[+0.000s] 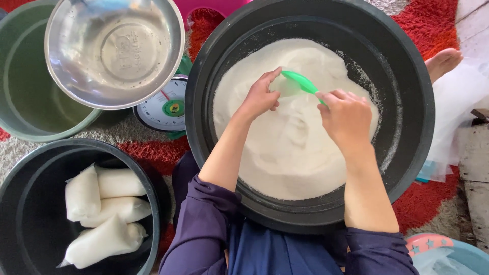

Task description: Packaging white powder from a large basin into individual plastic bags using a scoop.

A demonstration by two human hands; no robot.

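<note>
A big black basin (412, 102) sits in front of me, filled with a heap of fine white powder (290, 153). My right hand (346, 114) grips the handle of a green plastic scoop (300, 81) above the powder. My left hand (261, 95) is at the scoop's open end, fingers curled around what looks like a thin clear bag; I cannot tell more of it. Both forearms reach out from dark purple sleeves.
At the lower left a second black basin (15, 203) holds several filled white bags (104, 214). A steel bowl (114, 51) rests on a dial scale (165, 109), beside a green bucket (25, 97). Clear plastic sheets (458, 112) and a bare foot (443, 61) lie right, on a red rug.
</note>
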